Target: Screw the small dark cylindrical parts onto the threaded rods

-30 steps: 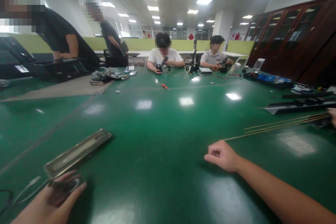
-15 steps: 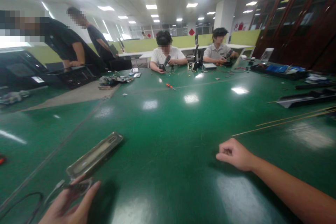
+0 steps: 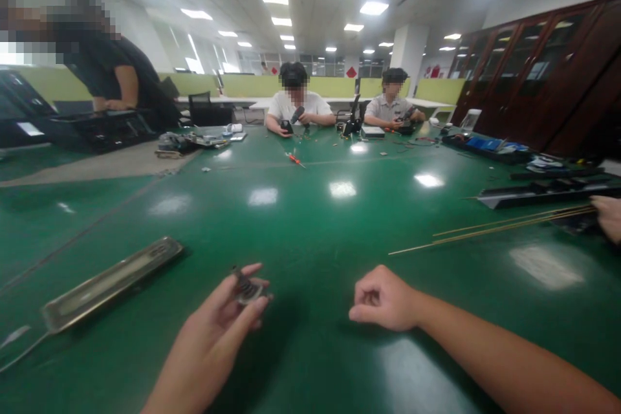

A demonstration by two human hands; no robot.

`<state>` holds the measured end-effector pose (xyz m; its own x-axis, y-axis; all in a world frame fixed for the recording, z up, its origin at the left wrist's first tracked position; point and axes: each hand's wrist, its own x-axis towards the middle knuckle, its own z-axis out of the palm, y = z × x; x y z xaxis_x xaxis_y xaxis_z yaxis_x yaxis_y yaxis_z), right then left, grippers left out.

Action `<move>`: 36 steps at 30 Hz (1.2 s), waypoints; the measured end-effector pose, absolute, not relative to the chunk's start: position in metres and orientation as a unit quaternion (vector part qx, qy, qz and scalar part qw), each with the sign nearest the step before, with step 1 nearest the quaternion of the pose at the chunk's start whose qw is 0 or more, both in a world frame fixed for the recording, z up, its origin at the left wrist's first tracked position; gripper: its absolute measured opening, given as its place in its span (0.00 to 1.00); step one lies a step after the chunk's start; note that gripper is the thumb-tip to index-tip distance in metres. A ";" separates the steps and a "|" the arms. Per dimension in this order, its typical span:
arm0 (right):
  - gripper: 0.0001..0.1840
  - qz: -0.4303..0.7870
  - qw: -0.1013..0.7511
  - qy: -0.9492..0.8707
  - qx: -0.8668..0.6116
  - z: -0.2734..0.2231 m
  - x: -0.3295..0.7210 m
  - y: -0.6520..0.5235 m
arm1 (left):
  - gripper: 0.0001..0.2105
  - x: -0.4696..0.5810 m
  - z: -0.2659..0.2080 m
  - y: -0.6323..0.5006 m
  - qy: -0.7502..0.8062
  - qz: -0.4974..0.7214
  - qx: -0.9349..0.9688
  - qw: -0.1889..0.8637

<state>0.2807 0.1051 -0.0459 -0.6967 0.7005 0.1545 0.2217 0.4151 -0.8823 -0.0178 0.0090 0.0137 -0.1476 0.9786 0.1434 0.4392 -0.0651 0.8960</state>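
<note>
There are one held part (image 3: pixel 250 291), one long tray (image 3: pixel 111 281), one screwdriver (image 3: pixel 294 159), two seated people (image 3: pixel 315 105).

Head-worn view, forward and down

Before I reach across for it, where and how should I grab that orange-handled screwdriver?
Likely by its orange handle, pinched from above across the long sides: the screwdriver lies flat on the table, and the handle is thicker than the shaft. Come over the handle's left side, since the shaft points right and toward you. Your left hand holds a small dark part.
</note>
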 end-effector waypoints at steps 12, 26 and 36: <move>0.27 0.549 0.338 -0.733 -0.217 -0.035 0.290 0.086 | 0.15 0.056 0.000 0.018 0.583 0.312 0.699 0.272; 0.14 0.326 0.230 -0.882 -0.249 -0.012 0.290 0.066 | 0.27 0.050 -0.009 0.009 0.418 0.312 0.845 0.115; 0.10 0.256 0.265 -0.916 -0.161 -0.022 0.290 0.061 | 0.29 0.059 -0.012 -0.001 0.473 0.264 0.809 0.229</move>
<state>0.2896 0.0613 -0.0222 -0.8080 0.4307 0.4021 0.1591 0.8165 -0.5549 0.0591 -0.0013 -0.0124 0.4139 0.8857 0.2104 0.6438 -0.4482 0.6202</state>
